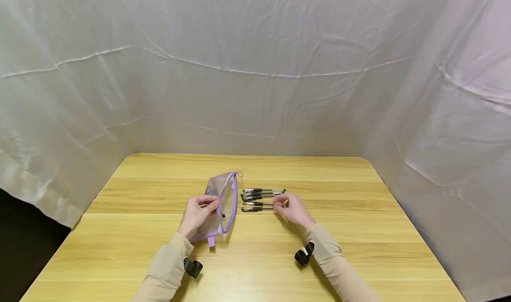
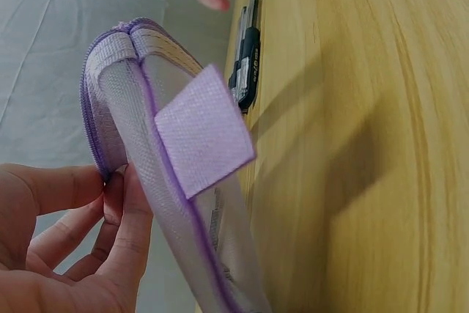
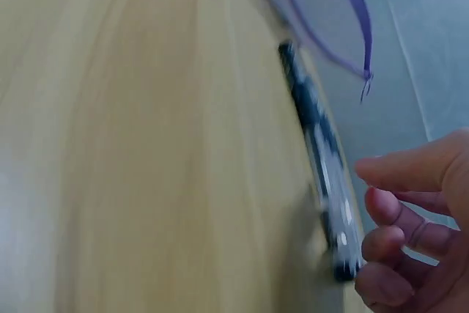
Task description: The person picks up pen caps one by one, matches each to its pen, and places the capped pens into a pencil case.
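Note:
A translucent mesh zipper pouch with purple edging (image 1: 234, 200) stands with its mouth spread toward the right. My left hand (image 1: 196, 212) pinches the near edge of that mouth between thumb and fingers; the left wrist view shows the pinch beside the lilac side tab (image 2: 205, 133). Something dark (image 1: 223, 215) shows inside the pouch, its kind unclear. Several black-capped clear gel pens (image 1: 253, 197) lie side by side on the table, right of the pouch. Over their right ends hovers my right hand (image 1: 294, 209), fingers loosely bent, a gap between thumb and index finger, no pen between them.
The wooden table (image 1: 255, 266) has rounded far corners and ends at a grey cloth curtain (image 1: 263, 107) on the far side and both flanks. A small cord loop (image 1: 239, 174) hangs at the pouch's far zipper end. Black wrist cameras (image 1: 193, 268) sit on both forearms.

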